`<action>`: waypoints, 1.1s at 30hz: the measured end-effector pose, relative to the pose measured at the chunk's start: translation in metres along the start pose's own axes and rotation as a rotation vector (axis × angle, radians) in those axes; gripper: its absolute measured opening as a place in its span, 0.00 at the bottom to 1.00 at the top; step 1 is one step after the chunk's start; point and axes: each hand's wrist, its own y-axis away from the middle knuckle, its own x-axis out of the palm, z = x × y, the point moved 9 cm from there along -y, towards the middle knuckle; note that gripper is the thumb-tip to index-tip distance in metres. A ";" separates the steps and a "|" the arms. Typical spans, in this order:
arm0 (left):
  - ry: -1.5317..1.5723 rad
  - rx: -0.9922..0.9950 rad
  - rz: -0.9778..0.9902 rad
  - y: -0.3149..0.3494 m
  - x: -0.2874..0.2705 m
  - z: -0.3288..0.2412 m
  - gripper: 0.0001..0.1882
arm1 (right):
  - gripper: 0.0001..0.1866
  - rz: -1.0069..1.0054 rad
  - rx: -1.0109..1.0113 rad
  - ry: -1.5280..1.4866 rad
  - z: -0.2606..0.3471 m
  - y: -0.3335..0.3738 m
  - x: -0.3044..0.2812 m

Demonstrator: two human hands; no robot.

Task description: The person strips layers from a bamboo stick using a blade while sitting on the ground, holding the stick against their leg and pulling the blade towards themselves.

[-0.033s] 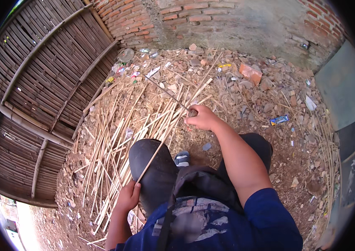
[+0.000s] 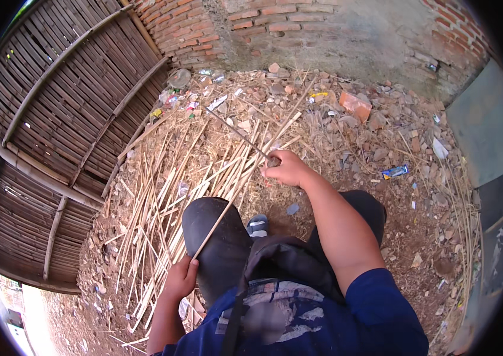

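My left hand (image 2: 181,276) is closed around the near end of a long bamboo strip (image 2: 214,228). The strip slants up across my left thigh and past my right hand to the far side. A long thin-bladed knife (image 2: 235,130) is gripped by its dark handle in my right hand (image 2: 287,168), its blade pointing to the far left. The blade crosses the strip or lies very near it; whether they touch I cannot tell. Beneath and left of both hands lies a loose pile of pale split bamboo strips (image 2: 150,222).
A woven bamboo wall (image 2: 56,89) stands at the left, and a brick wall (image 2: 275,26) closes the far side. Rubble, an orange tile piece (image 2: 355,105) and a blue wrapper (image 2: 395,171) litter the ground. More long strips (image 2: 470,243) lie along the right, beside a grey panel (image 2: 482,121).
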 end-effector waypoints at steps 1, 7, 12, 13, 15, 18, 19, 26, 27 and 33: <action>-0.006 -0.002 0.016 0.000 -0.002 -0.002 0.18 | 0.30 -0.008 -0.015 -0.046 -0.002 0.000 0.001; 0.007 -0.032 0.058 0.002 -0.004 0.002 0.20 | 0.11 0.065 -0.067 -0.348 0.010 0.002 0.012; -0.057 -0.108 0.032 0.020 -0.011 0.027 0.20 | 0.07 -0.061 -0.081 -0.468 0.011 0.003 -0.006; -0.106 -0.145 0.022 0.026 -0.015 0.035 0.21 | 0.08 -0.106 -0.072 -0.475 0.005 0.001 -0.016; -0.112 -0.206 0.026 0.038 -0.016 0.059 0.20 | 0.06 -0.178 -0.066 -0.470 0.005 0.003 -0.027; -0.064 -0.203 0.010 0.056 -0.019 0.080 0.20 | 0.05 -0.204 -0.102 -0.525 0.007 0.004 -0.035; -0.046 -0.191 -0.002 0.061 -0.019 0.084 0.21 | 0.05 -0.216 -0.085 -0.527 0.008 0.005 -0.035; -0.170 -0.010 -0.296 0.067 -0.024 0.088 0.18 | 0.05 -0.249 -0.095 -0.501 0.026 -0.001 -0.051; -0.169 -0.037 -0.291 0.064 -0.020 0.092 0.18 | 0.06 -0.258 -0.115 -0.470 0.035 -0.004 -0.058; -0.123 -0.068 -0.253 0.041 -0.013 0.075 0.18 | 0.09 -0.320 -0.101 -0.158 0.034 -0.007 -0.090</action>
